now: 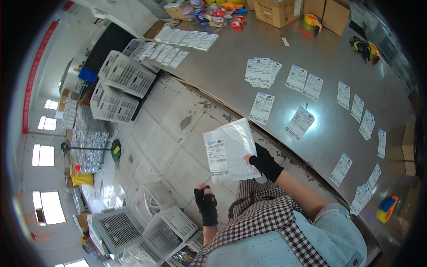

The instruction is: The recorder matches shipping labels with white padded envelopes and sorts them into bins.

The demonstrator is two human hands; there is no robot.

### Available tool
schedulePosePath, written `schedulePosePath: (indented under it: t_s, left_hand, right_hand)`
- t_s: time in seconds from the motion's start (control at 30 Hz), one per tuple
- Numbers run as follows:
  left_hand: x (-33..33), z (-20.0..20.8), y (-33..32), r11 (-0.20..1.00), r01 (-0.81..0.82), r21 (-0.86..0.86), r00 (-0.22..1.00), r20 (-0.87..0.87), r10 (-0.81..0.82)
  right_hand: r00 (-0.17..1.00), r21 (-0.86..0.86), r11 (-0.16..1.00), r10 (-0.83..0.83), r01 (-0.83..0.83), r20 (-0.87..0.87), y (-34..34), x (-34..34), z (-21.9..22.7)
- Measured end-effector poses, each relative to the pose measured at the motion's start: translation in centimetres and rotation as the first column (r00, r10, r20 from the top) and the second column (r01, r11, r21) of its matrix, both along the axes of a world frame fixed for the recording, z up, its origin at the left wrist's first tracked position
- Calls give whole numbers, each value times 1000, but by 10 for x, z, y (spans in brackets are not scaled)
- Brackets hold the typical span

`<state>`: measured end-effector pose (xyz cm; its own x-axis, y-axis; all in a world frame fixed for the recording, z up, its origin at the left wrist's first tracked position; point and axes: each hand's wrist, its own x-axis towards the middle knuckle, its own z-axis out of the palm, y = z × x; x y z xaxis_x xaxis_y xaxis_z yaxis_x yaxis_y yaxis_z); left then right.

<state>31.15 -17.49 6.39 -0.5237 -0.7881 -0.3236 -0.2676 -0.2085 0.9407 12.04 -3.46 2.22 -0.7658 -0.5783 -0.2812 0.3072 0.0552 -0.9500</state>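
Observation:
My right hand (264, 163), in a black fingerless glove, grips the right edge of a white plastic mailing bag (238, 144). Its thumb lies on the front face. A printed shipping label (217, 156) is stuck on the bag's left part, and the bag is held up over the tiled floor beside the table. Below and left of the bag, my left hand (206, 205), gloved the same way, is apart from it with its fingers curled in; nothing shows in them. The nearest sheets on the metal table (307, 142) are a label (262, 107) and another label (300, 124).
More labels lie in groups across the table. Tape dispensers (387, 208) sit at its right side and far end, near a cardboard box (278, 12). White plastic crates (114, 102) stand on the floor at left, with more crates (171, 231) at lower left.

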Motion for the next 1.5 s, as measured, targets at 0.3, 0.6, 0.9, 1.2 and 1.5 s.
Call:
schedulePosePath:
  t_s: [0.3,0.6,0.9,1.2,1.5]
  left_hand:
    - [-105,5,-126,753,568,334,775,93,-626]
    - [-164,17,-143,640,705,305,596,232,-769]
    - [-168,14,-136,719,621,312,729,106,-676]
    - [-158,9,-133,789,523,322,804,121,-583]
    - [-125,-8,-147,933,284,220,921,208,-330]
  right_hand:
    - [992,-120,992,-33,48,123,-49,-26,23]
    - [844,353,776,-529,523,-88,20,-34,-37]
    - [831,726,461,-45,510,-555,127,-117,-11]
    - [927,904,310,134,296,-349,126,-128,0]
    - [908,828,440,62,348,-415,183,-107,-30]
